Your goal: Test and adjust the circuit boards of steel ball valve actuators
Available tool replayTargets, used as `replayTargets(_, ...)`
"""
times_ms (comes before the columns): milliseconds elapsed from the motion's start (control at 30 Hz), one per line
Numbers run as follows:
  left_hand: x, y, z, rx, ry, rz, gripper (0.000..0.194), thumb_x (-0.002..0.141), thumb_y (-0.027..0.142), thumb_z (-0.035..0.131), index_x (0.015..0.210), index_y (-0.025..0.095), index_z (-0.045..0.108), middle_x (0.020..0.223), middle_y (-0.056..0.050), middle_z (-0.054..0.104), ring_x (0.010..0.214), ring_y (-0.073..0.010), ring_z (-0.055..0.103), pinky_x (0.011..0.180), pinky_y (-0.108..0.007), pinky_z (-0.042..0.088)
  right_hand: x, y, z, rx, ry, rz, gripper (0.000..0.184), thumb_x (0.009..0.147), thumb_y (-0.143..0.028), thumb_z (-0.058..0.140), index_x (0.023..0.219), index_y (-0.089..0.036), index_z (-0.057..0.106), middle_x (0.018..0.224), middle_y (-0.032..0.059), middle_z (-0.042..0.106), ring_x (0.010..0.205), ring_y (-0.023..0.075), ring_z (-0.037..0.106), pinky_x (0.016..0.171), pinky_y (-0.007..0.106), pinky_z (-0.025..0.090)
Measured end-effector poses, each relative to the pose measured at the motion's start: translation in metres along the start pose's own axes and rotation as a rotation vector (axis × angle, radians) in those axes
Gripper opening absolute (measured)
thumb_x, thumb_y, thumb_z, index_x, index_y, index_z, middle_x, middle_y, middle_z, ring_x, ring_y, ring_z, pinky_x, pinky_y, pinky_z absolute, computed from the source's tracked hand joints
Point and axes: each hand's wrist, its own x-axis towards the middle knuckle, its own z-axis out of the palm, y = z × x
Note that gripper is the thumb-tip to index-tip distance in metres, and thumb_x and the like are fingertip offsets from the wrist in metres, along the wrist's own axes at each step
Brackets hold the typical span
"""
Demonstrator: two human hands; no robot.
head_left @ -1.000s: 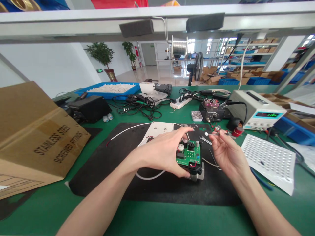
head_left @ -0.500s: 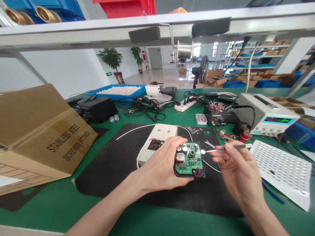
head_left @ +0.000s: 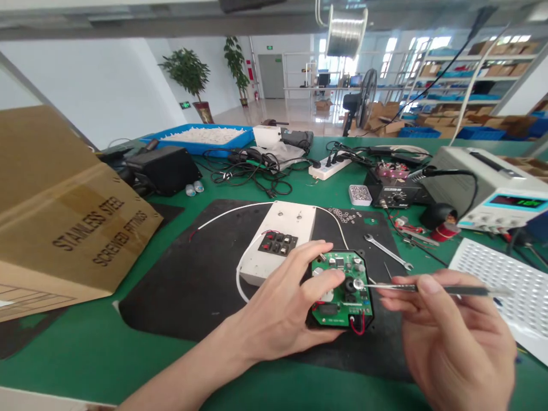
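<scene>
My left hand (head_left: 295, 294) grips a black housing with a green circuit board (head_left: 338, 311) in it, thumb side below and fingers over the top edge. One of its fingers reaches over the board, close to a black round component (head_left: 350, 285). From the right, my right hand (head_left: 454, 331) pinches a pair of tweezers (head_left: 449, 289) lying almost level. At the tweezers' tip a small shiny round piece (head_left: 358, 284) is over the black component; whether it touches is not clear. Behind my left hand lies a white box (head_left: 293, 225) with a switch panel (head_left: 278, 243).
An open-ended wrench (head_left: 389, 252) and several small rings (head_left: 342, 214) lie on the black mat (head_left: 180, 285). Right are a soldering station (head_left: 396, 191), a power supply (head_left: 492, 188) and a white perforated sheet (head_left: 492, 274). A cardboard box (head_left: 64, 217) stands left.
The tweezers with the round piece have moved left, from beside the housing to over the board. A left finger now reaches over the board. The housing appears nearer and the view has shifted.
</scene>
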Motion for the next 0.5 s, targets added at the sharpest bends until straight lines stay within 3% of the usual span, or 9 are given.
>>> replayTargets(267,-0.0035,-0.0005,0.0022,0.0,0.011,0.012,0.069,0.089,0.029,0.078,0.141,0.031,0.032,0.161,-0.021,0.03,0.155,-0.0374,0.031,0.122,-0.062,0.039,-0.0066,0.0007,0.0036,-0.035,0.016,-0.023,0.027,0.077,-0.037,0.091,0.088,-0.025,0.07,0.08,0.0055,0.081,0.058,0.0213,0.078,0.061,0.028,0.069)
replayTargets(500,-0.0035,-0.0036,0.0055,0.005,0.059,0.069,0.066,0.088,0.029,0.079,0.139,0.025,0.038,0.16,-0.024,0.032,0.154,-0.0393,0.033,0.12,-0.063,0.04,-0.0023,0.0018,0.0042,0.034,-0.07,-0.078,0.015,0.085,-0.02,0.081,0.089,-0.017,0.067,0.079,0.0087,0.081,0.057,0.0222,0.078,0.059,0.026,0.068)
